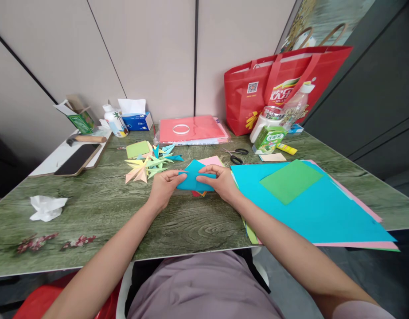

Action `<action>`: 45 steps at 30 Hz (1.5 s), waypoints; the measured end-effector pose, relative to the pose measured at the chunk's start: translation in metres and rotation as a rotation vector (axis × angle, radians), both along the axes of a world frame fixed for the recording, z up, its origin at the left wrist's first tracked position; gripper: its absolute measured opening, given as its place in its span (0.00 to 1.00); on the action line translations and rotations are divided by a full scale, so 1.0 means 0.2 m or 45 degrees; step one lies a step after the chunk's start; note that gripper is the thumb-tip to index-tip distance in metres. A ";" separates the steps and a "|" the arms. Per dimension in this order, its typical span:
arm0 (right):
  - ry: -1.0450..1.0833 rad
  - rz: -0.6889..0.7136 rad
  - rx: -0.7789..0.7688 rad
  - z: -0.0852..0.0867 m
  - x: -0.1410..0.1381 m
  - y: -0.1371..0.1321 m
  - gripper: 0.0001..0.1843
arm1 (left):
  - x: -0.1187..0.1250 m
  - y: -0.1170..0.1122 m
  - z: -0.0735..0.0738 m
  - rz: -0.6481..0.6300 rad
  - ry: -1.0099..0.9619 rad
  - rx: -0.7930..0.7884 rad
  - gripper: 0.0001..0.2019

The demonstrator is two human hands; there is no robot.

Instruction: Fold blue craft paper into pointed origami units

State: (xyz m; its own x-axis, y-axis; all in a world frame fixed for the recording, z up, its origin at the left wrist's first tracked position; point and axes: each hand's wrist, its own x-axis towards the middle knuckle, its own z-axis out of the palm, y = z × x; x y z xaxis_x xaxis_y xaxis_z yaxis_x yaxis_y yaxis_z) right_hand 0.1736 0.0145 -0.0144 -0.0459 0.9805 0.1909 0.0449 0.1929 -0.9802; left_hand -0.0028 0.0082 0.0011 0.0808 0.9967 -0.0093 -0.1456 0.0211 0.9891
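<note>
A folded piece of blue paper lies at the middle of the green wood-grain table. My left hand pinches its left edge, and my right hand presses and pinches its right side. Under it lie pink and orange paper squares. Just left of my hands sits a pile of folded paper points in yellow, peach, green and blue.
Large blue, pink and green sheets with a green square cover the right. Scissors, a glue stick, bottles, a red bag, a red paper pack, a tissue box, a phone and crumpled tissue lie around.
</note>
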 end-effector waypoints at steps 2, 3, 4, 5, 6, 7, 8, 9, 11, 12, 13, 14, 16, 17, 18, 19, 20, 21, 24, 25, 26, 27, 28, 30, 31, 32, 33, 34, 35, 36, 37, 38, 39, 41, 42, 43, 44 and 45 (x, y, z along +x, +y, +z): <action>-0.009 -0.002 0.018 0.00 0.00 0.00 0.14 | 0.00 0.00 0.00 0.002 0.004 0.004 0.17; -0.013 -0.002 0.026 0.00 0.00 0.00 0.14 | 0.00 0.00 0.00 0.003 0.005 0.007 0.17; -0.016 -0.002 0.032 0.00 0.00 0.00 0.14 | 0.00 0.00 0.00 0.004 0.007 0.010 0.17; -0.019 -0.002 0.036 0.00 0.00 0.00 0.14 | 0.00 0.00 0.00 0.003 0.007 0.012 0.17; -0.021 -0.003 0.040 -0.01 0.00 0.00 0.14 | 0.00 0.00 0.00 0.002 0.006 0.012 0.17; -0.024 -0.003 0.046 -0.01 0.00 0.00 0.14 | 0.00 0.00 0.00 0.000 0.003 0.011 0.17; -0.024 -0.003 0.054 -0.01 0.00 0.01 0.14 | 0.00 0.00 0.00 -0.003 -0.002 0.009 0.17; -0.023 0.000 0.063 -0.01 0.00 0.01 0.14 | 0.00 0.00 0.00 -0.007 -0.006 0.007 0.17; -0.018 0.006 0.074 -0.01 0.00 0.01 0.14 | 0.00 0.00 0.00 -0.014 -0.012 0.003 0.17; -0.014 0.010 0.075 -0.01 0.01 0.01 0.14 | 0.00 0.00 0.00 -0.016 -0.013 0.002 0.17; -0.010 0.013 0.071 -0.01 0.01 0.01 0.15 | 0.00 0.00 0.00 -0.017 -0.012 0.001 0.17; -0.007 0.016 0.062 -0.01 0.01 0.01 0.15 | 0.00 0.00 0.00 -0.013 -0.010 0.001 0.17; 0.000 0.020 0.043 -0.01 0.01 0.01 0.15 | 0.00 0.00 0.00 0.001 0.000 0.001 0.17; 0.002 0.020 0.038 -0.01 0.01 0.01 0.15 | 0.00 0.00 0.00 0.006 0.007 0.000 0.18; 0.003 0.021 0.036 -0.01 0.01 0.01 0.15 | 0.00 0.00 0.00 0.010 0.012 0.000 0.18; 0.003 0.020 0.038 -0.01 0.01 0.00 0.15 | 0.00 0.00 0.00 0.012 0.016 0.001 0.18; 0.001 0.019 0.041 -0.01 0.00 0.00 0.15 | 0.00 0.00 0.00 0.011 0.016 0.003 0.18; 0.000 0.018 0.043 0.00 0.00 0.00 0.15 | 0.00 0.00 0.00 0.010 0.012 0.005 0.17; -0.005 0.019 0.039 0.00 0.01 0.00 0.15 | 0.00 0.00 0.00 0.012 -0.005 0.005 0.16; -0.007 0.019 0.041 0.00 0.01 0.00 0.16 | 0.00 0.00 0.00 0.014 -0.007 0.003 0.16; -0.010 0.019 0.047 0.00 0.01 0.00 0.16 | 0.00 0.00 0.00 0.015 -0.006 0.001 0.16; -0.013 0.017 0.054 -0.01 0.01 0.00 0.16 | 0.00 0.00 0.00 0.018 -0.001 0.002 0.16; -0.016 0.015 0.061 -0.01 0.01 0.00 0.16 | 0.00 0.00 0.00 0.020 0.005 0.005 0.17; -0.016 0.010 0.069 -0.01 0.01 0.00 0.16 | 0.00 0.00 0.00 0.023 0.014 0.018 0.17; -0.015 0.007 0.070 -0.01 0.01 0.01 0.16 | 0.00 0.00 0.00 0.026 0.016 0.027 0.16; -0.014 0.003 0.069 -0.01 0.01 0.01 0.16 | 0.00 0.00 0.00 0.028 0.018 0.035 0.16; -0.013 0.000 0.068 -0.01 0.00 0.00 0.16 | 0.00 0.00 0.00 0.029 0.018 0.043 0.16; -0.012 -0.003 0.067 -0.01 0.00 0.00 0.17 | 0.00 -0.01 0.00 0.030 0.020 0.052 0.15; -0.010 -0.006 0.065 -0.01 0.00 0.00 0.17 | 0.00 -0.01 0.00 0.031 0.022 0.060 0.15; -0.007 -0.006 0.062 0.00 0.00 0.00 0.17 | 0.00 -0.01 0.01 0.031 0.026 0.068 0.15; -0.004 -0.004 0.059 0.00 0.00 0.00 0.17 | 0.00 -0.01 0.01 0.032 0.032 0.076 0.14; 0.000 -0.001 0.058 0.00 0.00 0.00 0.17 | 0.00 -0.01 0.01 0.034 0.038 0.083 0.14; 0.002 0.000 0.061 0.00 0.00 0.00 0.17 | 0.00 -0.01 0.01 0.035 0.044 0.088 0.14; 0.001 -0.003 0.069 0.00 0.00 0.00 0.17 | 0.00 -0.01 0.00 0.038 0.052 0.093 0.14; -0.001 -0.005 0.073 0.00 0.00 0.00 0.17 | 0.00 -0.01 0.00 0.039 0.056 0.094 0.14; -0.002 -0.005 0.074 0.00 0.00 0.00 0.17 | 0.00 -0.01 0.00 0.043 0.061 0.095 0.14; -0.002 -0.001 0.073 0.01 0.00 0.00 0.17 | 0.00 -0.01 0.00 0.046 0.068 0.096 0.14; 0.002 0.004 0.073 0.01 0.00 0.00 0.17 | 0.00 -0.01 0.00 0.052 0.078 0.101 0.14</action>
State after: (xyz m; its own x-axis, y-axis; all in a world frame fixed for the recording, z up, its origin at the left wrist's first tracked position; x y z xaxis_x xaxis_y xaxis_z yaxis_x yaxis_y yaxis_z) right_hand 0.1731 0.0136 -0.0129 -0.0482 0.9678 0.2470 0.0426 0.2491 -0.9675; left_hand -0.0032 0.0066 0.0013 0.0419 0.9969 0.0660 -0.0839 -0.0623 0.9945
